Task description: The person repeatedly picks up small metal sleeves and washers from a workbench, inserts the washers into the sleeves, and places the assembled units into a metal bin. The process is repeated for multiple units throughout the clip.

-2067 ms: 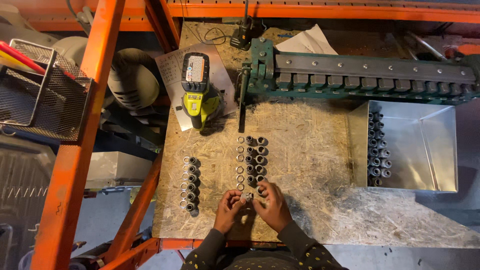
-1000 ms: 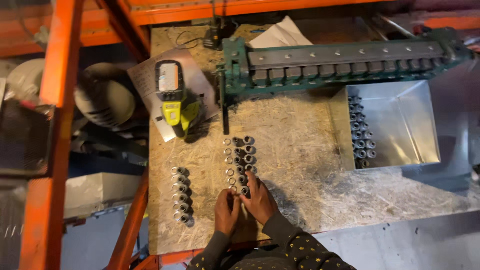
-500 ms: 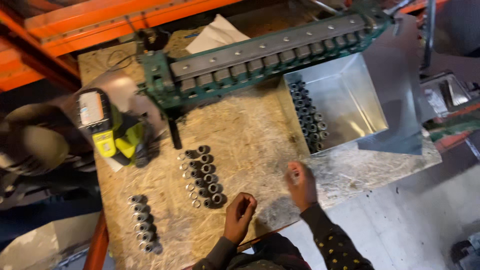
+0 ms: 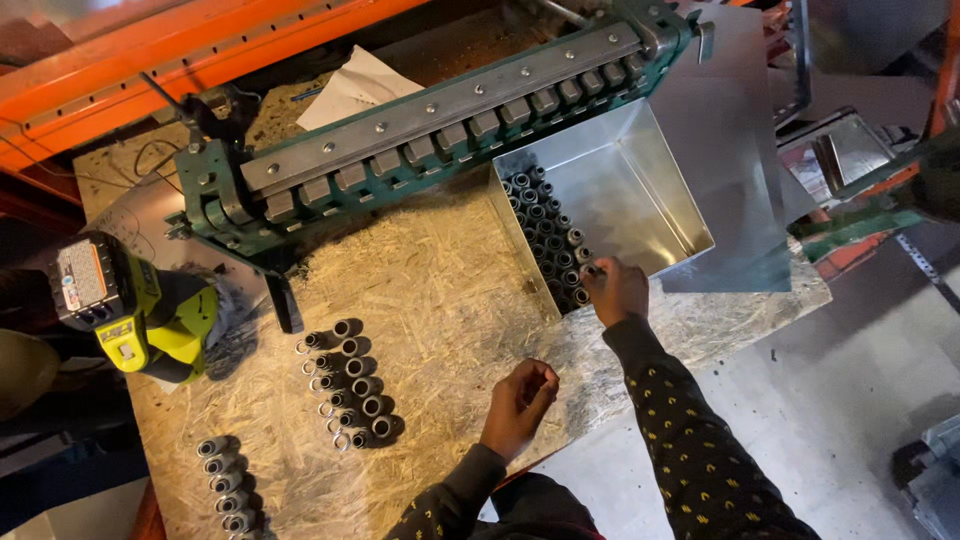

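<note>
My right hand [image 4: 618, 288] reaches into the near corner of a shiny metal tray [image 4: 640, 205], its fingertips on one of the dark metal sleeves [image 4: 545, 225] lined up along the tray's left wall. My left hand [image 4: 520, 405] hovers over the chipboard bench near its front edge, fingers curled, nothing seen in it. Left of that hand, a double row of sleeves and small rings [image 4: 350, 385] stands on the board. A further row of sleeves [image 4: 225, 485] sits at the bench's front left corner.
A green metal bending brake [image 4: 420, 130] runs across the back of the chipboard bench [image 4: 450, 280]. A yellow-green cordless drill [image 4: 130, 310] lies at the left. Orange rack beams [image 4: 150, 70] frame the back. White paper [image 4: 355, 85] lies behind the brake. Grey floor is at the right.
Both hands left the double row of sleeves. My right hand moved right and away from me into the tray. The camera view swung right and tilted.
</note>
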